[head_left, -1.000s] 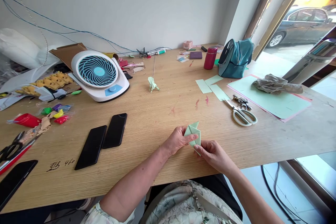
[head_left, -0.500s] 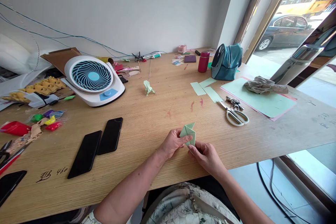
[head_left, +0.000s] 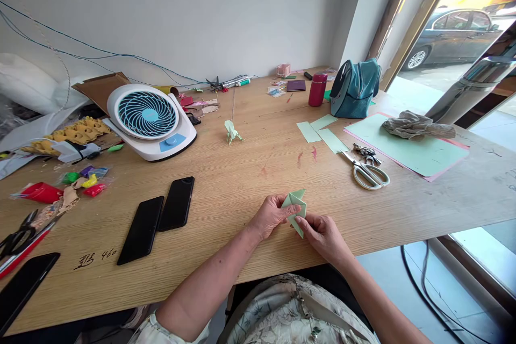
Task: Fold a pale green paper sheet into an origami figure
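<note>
The wooden table (head_left: 242, 183) was messy. Both hands, left hand (head_left: 271, 217) and right hand (head_left: 322, 236), pinched the green folded paper (head_left: 295, 208); pressing crookedly might spoil its fold.

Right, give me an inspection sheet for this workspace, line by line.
Surface: wooden table, red marks mid-table.
Job's things: folded green paper held over the near edge.
Clutter: fan, two phones, scissors, keys, green sheets, teal bag, red bottle, small paper figure.
Hands: left hand and right hand both pinch the paper.
Cables: blue wires along the wall; black cable on the floor.
Surroundings: window, car outside.
</note>
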Demonstrator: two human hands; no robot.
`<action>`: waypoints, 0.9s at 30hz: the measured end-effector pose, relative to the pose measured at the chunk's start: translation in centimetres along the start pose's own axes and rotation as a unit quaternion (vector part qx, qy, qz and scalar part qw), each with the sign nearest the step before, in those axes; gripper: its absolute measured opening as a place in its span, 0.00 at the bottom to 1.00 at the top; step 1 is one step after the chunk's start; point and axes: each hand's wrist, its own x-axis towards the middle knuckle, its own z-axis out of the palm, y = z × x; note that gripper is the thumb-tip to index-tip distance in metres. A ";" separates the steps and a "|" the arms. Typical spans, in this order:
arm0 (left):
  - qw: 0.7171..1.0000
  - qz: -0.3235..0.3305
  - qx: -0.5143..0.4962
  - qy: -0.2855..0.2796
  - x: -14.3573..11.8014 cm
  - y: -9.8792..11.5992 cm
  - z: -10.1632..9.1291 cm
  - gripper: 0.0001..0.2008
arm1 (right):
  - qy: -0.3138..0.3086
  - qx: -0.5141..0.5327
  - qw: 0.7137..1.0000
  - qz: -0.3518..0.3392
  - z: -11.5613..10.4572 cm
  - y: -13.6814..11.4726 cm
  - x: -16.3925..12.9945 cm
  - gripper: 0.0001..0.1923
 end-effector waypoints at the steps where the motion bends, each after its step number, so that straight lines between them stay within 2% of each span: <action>1: 1.000 0.002 -0.002 -0.001 0.0 0.0 0.0 0.22 | -0.003 -0.002 1.000 -0.001 0.0 0.0 0.0 0.24; 8: 0.998 0.037 0.044 -0.013 -0.1 -0.1 -0.1 0.21 | 0.000 -0.002 1.000 0.000 0.1 0.1 0.0 0.27; 20: 0.994 0.070 0.083 -0.026 -0.2 0.1 -0.3 0.25 | -0.002 -0.007 1.000 -0.009 0.1 0.2 -0.1 0.25; 27: 0.993 0.094 0.076 0.013 -0.3 0.6 -0.2 0.23 | 0.005 -0.008 1.000 -0.001 0.2 0.2 0.0 0.25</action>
